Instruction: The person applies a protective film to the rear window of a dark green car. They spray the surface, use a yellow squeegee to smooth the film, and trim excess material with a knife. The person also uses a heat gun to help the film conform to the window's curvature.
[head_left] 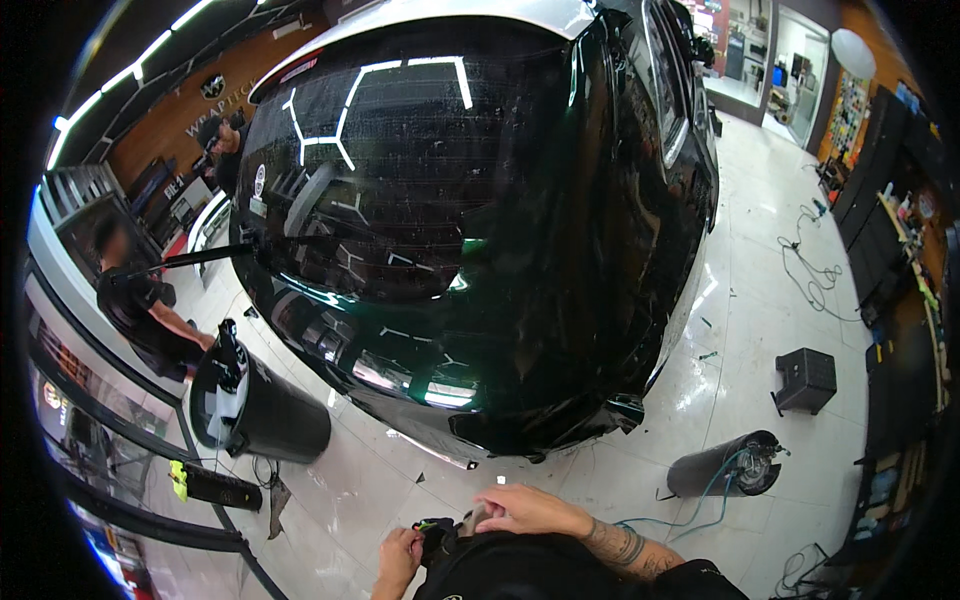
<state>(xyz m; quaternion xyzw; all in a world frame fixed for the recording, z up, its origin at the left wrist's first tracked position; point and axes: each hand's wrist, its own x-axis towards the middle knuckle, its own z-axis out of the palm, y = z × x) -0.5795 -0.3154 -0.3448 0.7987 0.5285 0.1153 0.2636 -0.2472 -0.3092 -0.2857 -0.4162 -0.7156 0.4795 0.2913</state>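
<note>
At the bottom of the head view, my left hand [400, 555] is closed at the edge of a small dark item [433, 537] with green bits; what its fingers grip is unclear. My right hand [525, 510], below a tattooed forearm, has curled fingers at a beige-grey opening or pouch [472, 519] against my black clothing; its fingertips are partly hidden. Ahead of both hands stands the rear of a car [540, 330], covered in glossy dark green, with a dark rear window [380, 160] and a wiper [200, 256].
A person [140, 310] stands left beside a black bin [275, 410]; another [225, 160] leans behind the car. A cylindrical tank [705, 470] with a hose and a black box [805, 382] sit right. Cables [810, 270] lie on the tiled floor, near dark cabinets [890, 330].
</note>
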